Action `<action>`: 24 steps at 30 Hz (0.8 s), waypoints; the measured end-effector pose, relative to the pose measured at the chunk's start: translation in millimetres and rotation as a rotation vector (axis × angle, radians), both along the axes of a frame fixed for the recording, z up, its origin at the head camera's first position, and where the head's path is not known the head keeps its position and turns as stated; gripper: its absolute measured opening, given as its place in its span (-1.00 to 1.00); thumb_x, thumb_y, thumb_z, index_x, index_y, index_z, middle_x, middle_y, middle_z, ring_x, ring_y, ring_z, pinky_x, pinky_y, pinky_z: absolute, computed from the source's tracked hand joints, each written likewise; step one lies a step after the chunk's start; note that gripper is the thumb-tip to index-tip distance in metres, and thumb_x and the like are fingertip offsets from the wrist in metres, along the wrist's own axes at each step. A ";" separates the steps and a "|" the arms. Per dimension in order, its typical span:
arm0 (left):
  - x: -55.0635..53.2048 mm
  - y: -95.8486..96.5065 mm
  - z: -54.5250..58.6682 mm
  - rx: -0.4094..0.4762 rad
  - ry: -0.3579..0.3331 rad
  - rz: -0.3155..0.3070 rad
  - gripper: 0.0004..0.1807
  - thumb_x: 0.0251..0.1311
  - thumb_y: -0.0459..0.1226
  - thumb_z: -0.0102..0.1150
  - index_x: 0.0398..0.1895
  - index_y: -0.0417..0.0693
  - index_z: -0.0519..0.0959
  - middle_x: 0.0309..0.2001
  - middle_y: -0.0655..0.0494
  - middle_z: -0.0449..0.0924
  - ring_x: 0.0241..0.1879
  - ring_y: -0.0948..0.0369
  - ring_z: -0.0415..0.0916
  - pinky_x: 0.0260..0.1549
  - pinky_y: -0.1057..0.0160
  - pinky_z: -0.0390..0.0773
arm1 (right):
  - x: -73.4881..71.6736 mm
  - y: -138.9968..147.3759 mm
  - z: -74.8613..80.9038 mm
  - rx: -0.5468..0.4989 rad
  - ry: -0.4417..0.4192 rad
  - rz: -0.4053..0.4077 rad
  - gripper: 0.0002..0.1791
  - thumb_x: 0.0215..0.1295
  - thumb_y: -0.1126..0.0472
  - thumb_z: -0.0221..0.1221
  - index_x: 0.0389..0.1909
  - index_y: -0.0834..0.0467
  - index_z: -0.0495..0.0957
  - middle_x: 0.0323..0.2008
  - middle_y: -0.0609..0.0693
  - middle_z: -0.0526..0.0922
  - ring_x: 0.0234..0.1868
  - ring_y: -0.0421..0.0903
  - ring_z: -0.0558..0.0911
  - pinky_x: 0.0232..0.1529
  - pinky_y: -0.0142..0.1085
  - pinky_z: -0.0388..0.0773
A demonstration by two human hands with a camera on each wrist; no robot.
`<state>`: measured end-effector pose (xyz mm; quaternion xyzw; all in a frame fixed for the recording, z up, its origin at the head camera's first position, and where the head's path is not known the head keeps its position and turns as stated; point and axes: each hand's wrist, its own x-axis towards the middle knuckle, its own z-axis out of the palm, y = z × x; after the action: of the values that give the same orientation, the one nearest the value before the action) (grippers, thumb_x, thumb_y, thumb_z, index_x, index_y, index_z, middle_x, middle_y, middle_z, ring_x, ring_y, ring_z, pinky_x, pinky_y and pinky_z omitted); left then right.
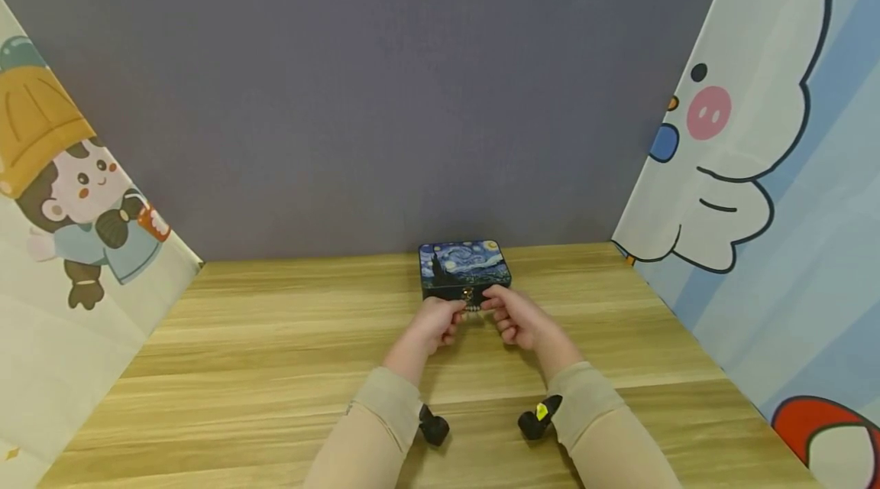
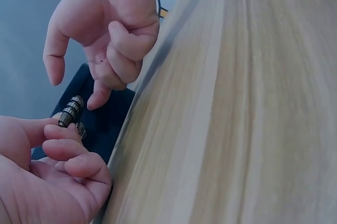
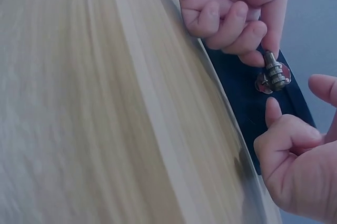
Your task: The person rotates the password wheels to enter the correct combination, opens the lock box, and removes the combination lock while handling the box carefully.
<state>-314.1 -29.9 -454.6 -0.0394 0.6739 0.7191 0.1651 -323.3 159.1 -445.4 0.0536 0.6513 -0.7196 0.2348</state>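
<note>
A dark box (image 1: pixel 462 266) with a swirling blue night-sky picture on its lid stands at the back of the table, lid down. On its front hangs a small metal combination lock (image 3: pixel 275 74) with ridged number rings, beside a metal clasp. My left hand (image 1: pixel 437 318) pinches one end of the lock between thumb and forefinger. Just across from it, my right hand (image 1: pixel 520 318) hovers at the box's front with thumb and forefinger spread apart and the other fingers curled loosely. In the right wrist view, a gap separates its fingertips from the lock.
The wood-grain table (image 1: pixel 275 367) runs back to a plain grey panel (image 1: pixel 385 92). Cartoon-printed panels flank it, a child figure (image 1: pixel 89 191) on the left and a white character (image 1: pixel 742 130) on the right. Both wrists carry small black devices (image 1: pixel 435 426).
</note>
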 end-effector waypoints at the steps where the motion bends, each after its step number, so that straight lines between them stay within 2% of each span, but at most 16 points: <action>1: -0.2 -0.1 -0.4 0.020 -0.011 0.001 -0.76 0.46 -0.25 0.08 -0.36 -0.22 0.48 -0.60 0.16 0.33 -0.69 0.28 0.14 -0.70 0.32 0.16 | 0.2 -0.9 0.0 -0.006 -0.005 -0.001 -0.59 0.39 0.01 0.14 -0.02 0.29 0.44 -0.67 -0.20 0.09 -0.73 -0.29 0.04 -0.74 -0.44 0.00; 5: -0.7 -0.7 -0.6 0.081 -0.046 0.004 -0.77 0.48 -0.24 0.06 -0.39 -0.13 0.45 -0.59 0.17 0.31 -0.69 0.30 0.13 -0.70 0.34 0.14 | 0.5 -5.8 0.3 -0.033 -0.019 -0.003 -0.67 0.38 0.03 0.14 -0.14 0.24 0.41 -0.68 -0.20 0.08 -0.74 -0.30 0.03 -0.75 -0.45 -0.01; 10: -0.8 -2.3 -0.4 0.106 -0.063 0.001 -0.76 0.49 -0.22 0.05 -0.36 -0.15 0.42 -0.56 0.15 0.29 -0.68 0.30 0.12 -0.71 0.35 0.14 | -0.7 -11.7 -0.6 -0.058 -0.038 -0.008 -0.76 0.34 0.06 0.14 -0.35 0.13 0.36 -0.68 -0.21 0.08 -0.74 -0.31 0.05 -0.76 -0.48 0.00; 15: -2.2 -3.2 -2.0 0.110 -0.066 0.000 -0.75 0.49 -0.22 0.06 -0.38 -0.16 0.42 -0.56 0.16 0.30 -0.69 0.31 0.12 -0.71 0.36 0.15 | -0.6 -16.9 -1.8 -0.060 -0.052 -0.022 -0.72 0.31 0.08 0.14 -0.52 0.05 0.29 -0.67 -0.20 0.10 -0.74 -0.31 0.07 -0.75 -0.49 0.02; 24: -1.2 -4.2 -3.3 0.093 -0.058 -0.003 -0.75 0.48 -0.20 0.08 -0.37 -0.15 0.46 -0.58 0.19 0.32 -0.68 0.31 0.14 -0.70 0.36 0.18 | 1.7 -22.5 -6.0 -0.061 -0.052 -0.043 -0.66 0.18 0.12 0.19 -0.65 0.00 0.25 -0.70 -0.21 0.11 -0.75 -0.32 0.08 -0.75 -0.51 0.01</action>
<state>-315.3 -34.1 -457.9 -0.0513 0.6348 0.7479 0.1873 -321.5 136.6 -451.3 0.0790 0.6215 -0.7422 0.2379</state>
